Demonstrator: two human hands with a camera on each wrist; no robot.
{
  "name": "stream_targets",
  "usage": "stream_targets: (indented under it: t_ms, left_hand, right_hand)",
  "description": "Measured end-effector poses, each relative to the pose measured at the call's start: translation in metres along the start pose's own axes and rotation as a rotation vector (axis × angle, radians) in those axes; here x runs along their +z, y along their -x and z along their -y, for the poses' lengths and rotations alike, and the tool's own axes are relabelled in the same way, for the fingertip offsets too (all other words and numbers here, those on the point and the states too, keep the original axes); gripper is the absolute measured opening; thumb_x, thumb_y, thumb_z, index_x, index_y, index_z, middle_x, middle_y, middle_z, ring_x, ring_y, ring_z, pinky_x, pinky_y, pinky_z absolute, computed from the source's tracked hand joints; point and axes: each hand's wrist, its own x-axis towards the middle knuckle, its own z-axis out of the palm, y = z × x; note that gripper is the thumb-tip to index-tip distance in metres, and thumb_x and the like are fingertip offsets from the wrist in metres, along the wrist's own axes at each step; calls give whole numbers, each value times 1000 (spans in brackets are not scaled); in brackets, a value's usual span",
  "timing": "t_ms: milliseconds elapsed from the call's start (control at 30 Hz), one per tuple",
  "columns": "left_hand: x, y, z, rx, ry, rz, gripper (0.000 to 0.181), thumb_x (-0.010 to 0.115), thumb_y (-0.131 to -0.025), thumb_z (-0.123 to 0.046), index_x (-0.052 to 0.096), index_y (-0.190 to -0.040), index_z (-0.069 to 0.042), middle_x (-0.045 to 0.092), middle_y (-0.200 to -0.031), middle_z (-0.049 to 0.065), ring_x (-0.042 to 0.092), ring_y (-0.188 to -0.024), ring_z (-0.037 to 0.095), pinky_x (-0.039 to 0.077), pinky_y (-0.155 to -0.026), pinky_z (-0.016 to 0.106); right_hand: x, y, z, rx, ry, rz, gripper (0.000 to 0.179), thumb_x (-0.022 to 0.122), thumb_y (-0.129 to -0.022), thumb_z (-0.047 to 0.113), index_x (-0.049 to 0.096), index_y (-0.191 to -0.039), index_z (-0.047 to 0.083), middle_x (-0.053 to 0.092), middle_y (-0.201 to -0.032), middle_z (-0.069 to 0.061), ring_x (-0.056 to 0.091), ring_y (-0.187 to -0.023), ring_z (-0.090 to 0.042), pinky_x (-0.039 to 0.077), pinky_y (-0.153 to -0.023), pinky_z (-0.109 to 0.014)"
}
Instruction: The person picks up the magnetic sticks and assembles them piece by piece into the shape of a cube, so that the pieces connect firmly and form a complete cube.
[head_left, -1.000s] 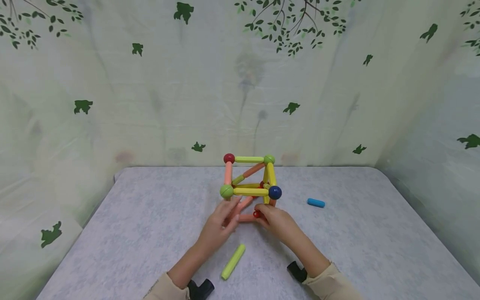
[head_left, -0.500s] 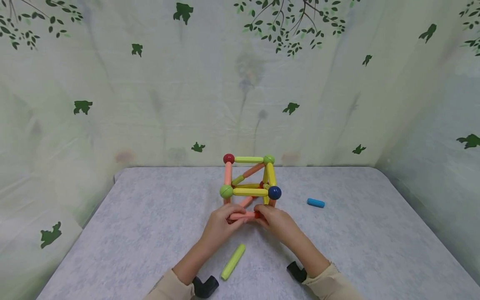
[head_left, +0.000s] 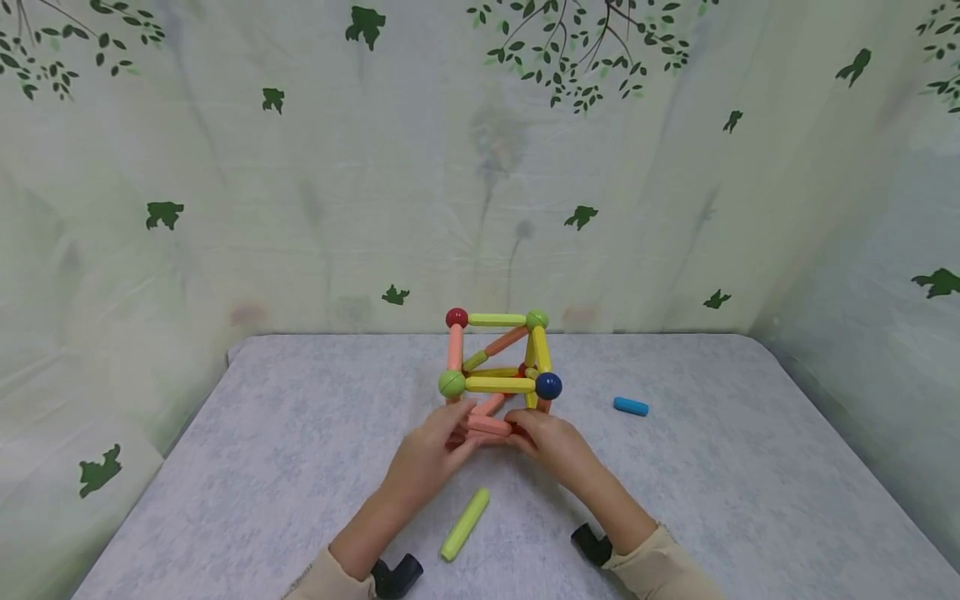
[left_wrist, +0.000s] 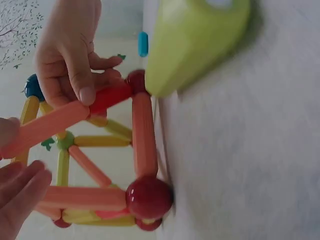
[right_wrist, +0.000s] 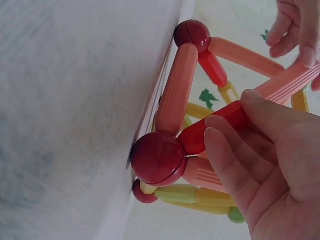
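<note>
An upright box-like frame of coloured rods and balls [head_left: 500, 384] stands at mid-table. My right hand [head_left: 558, 446] is at its lower front right corner. There its thumb and fingers pinch a short red rod [right_wrist: 217, 125], whose lower end meets a dark red ball [right_wrist: 157, 157]. In line with the red rod, a pink rod [left_wrist: 50, 129] slants up towards my left hand [head_left: 420, 458]. The left thumb and a finger lie on either side of that rod's upper end in the right wrist view, the other fingers spread apart. The pink rod's tip is partly hidden.
A yellow-green rod [head_left: 465, 525] lies on the grey table [head_left: 262, 483] between the forearms, looming close in the left wrist view. The short blue rod [head_left: 631, 406] is to the right of the frame. A leaf-printed cloth [head_left: 337, 208] hangs behind.
My left hand closed round the pink rod half a second ago, and its fingers have since spread a little. The pink rod now shows more plainly between the hands. My right hand stays put.
</note>
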Motion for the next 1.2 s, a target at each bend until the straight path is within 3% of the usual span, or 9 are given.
stream_targets:
  t_ms: [100,200,367,667,933,1200]
  left_hand:
    - [-9,-1,4,83,-185,-98,57,82,-63,-15,54,-111,-3,51,-95,8,51,-59,11,42,-46,15]
    - [-14,-6,9,44,-225,-101,67,83,-63,-21,49,-119,-5,43,-110,11,51,-65,14,37,-42,15]
    - [-15,-15,15,-37,-178,-38,67,79,-69,-22,47,-126,-7,39,-122,10,53,-73,15,43,-48,19]
    - [-13,-24,17,-80,-41,-49,52,76,-71,-11,51,-116,-5,44,-113,11,53,-74,16,48,-60,24]
    - [-14,-27,18,-160,71,-32,48,75,-70,-7,53,-113,-5,44,-110,10,50,-77,12,49,-64,22]
    - [-14,-28,20,-177,78,-41,44,75,-70,-5,55,-109,-7,45,-106,8,48,-72,12,47,-60,22]
  right_hand:
    - [1,-1,1,30,8,11,16,64,-84,21,61,-97,13,61,-86,6,55,-73,-5,48,-67,-23]
    - [3,-1,3,76,14,15,12,63,-85,19,61,-95,13,61,-84,6,55,-71,-6,48,-64,-24]
    - [5,-5,8,121,23,-12,7,63,-85,15,60,-90,11,58,-77,5,51,-64,-7,46,-59,-24]
    - [6,-10,15,228,41,-24,8,61,-86,17,58,-89,10,54,-73,4,48,-60,-8,42,-53,-23]
    - [6,-10,17,238,32,-36,8,64,-84,15,58,-87,12,54,-73,5,49,-62,-9,44,-56,-23]
    - [7,-10,16,243,38,-53,8,64,-84,16,60,-88,10,54,-71,3,46,-58,-8,41,-53,-22]
